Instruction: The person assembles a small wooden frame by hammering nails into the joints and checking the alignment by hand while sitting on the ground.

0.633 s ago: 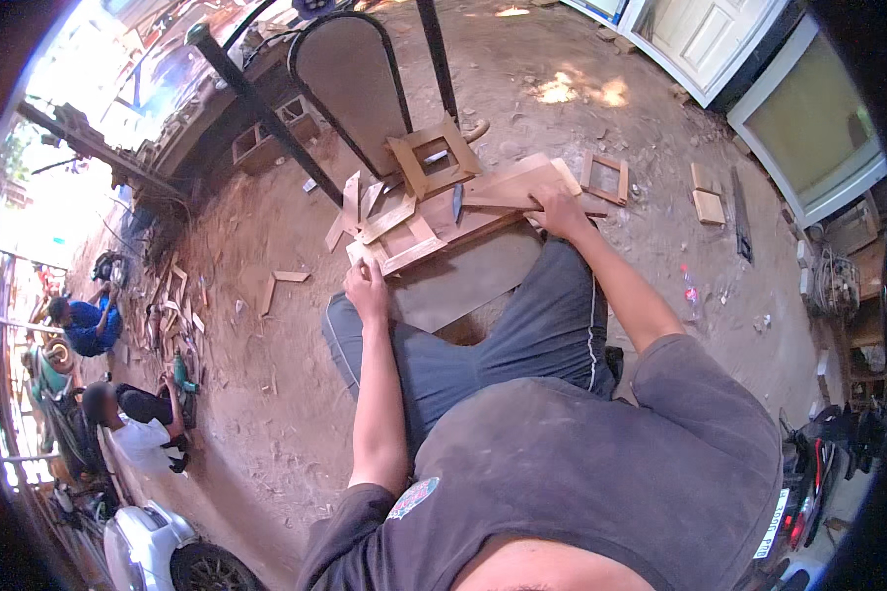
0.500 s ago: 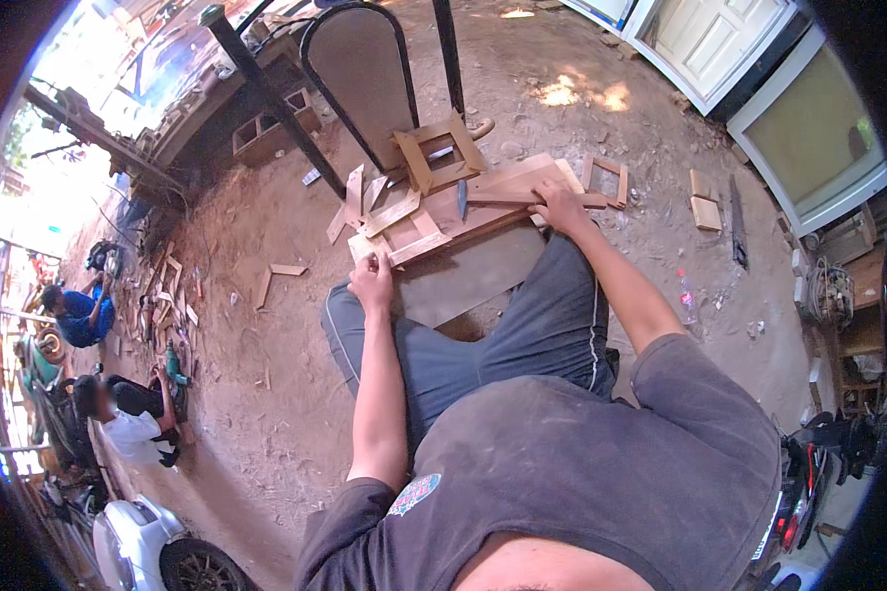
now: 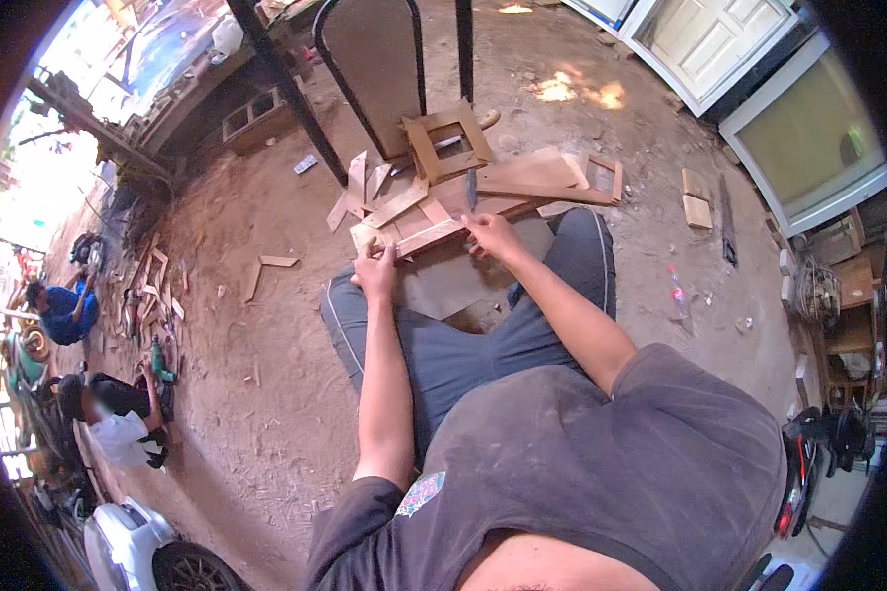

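Observation:
Pale wooden strips (image 3: 429, 237) meet at angles in a small frame on the low work surface before my knees. My left hand (image 3: 375, 271) grips the frame's near left corner, thumb and fingers closed around the wood. At the right end of the front strip is my right hand (image 3: 493, 236), fingers curled and pinching that end. Just beyond it a dark, narrow tool (image 3: 471, 187) stands among the boards; its kind is unclear. A finished-looking square wooden frame (image 3: 448, 145) rests farther back, leaning by a chair-like backrest (image 3: 375, 69).
A long wooden bar (image 3: 542, 191) lies across a wide board to the right. Another small frame (image 3: 604, 179) sits beyond it. Mitred offcuts (image 3: 355, 187) cluster at left. Dark metal posts (image 3: 296, 98) rise behind. Two people sit on the dirt floor at far left, one beside a green drill (image 3: 160, 362).
My right hand has left the long bar at the right and come left to the near strip's end. My left hand stays at the frame's left corner.

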The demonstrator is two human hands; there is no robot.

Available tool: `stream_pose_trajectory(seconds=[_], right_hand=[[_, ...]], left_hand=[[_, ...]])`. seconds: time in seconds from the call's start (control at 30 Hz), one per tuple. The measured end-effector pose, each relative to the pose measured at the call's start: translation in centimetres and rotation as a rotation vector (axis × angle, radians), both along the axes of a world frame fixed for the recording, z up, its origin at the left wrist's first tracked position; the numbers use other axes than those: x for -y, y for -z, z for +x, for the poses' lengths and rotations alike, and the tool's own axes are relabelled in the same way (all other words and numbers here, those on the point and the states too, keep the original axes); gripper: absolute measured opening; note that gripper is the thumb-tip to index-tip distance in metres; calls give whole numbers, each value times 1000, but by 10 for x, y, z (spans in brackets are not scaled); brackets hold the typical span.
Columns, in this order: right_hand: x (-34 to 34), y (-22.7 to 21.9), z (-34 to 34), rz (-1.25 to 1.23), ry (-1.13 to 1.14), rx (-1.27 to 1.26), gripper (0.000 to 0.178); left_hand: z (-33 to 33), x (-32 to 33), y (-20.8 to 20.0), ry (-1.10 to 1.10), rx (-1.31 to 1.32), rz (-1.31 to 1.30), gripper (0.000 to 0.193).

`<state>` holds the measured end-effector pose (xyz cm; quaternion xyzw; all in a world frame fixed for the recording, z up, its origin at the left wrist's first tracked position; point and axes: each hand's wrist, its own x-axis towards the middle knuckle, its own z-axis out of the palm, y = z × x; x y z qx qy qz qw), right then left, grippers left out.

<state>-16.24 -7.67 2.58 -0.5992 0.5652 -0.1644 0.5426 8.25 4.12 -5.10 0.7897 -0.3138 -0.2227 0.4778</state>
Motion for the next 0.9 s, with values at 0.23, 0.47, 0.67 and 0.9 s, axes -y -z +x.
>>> stream_pose_trajectory(seconds=[0.23,0.47,0.67,0.9], right_hand=[[9,33,10,282,109,275,34],[-7,26,24,353,110,441,20],[-3,38,32,178,110,541,19],[5,36,45,73,170,554,18]], left_hand=[[-7,6,-9,32,-183,-38,45],[11,-3,13,45,-454,-315,34],[12,-1,8,41,-615,-378,43],[-1,-3,-35,128,-749,-424,57]])
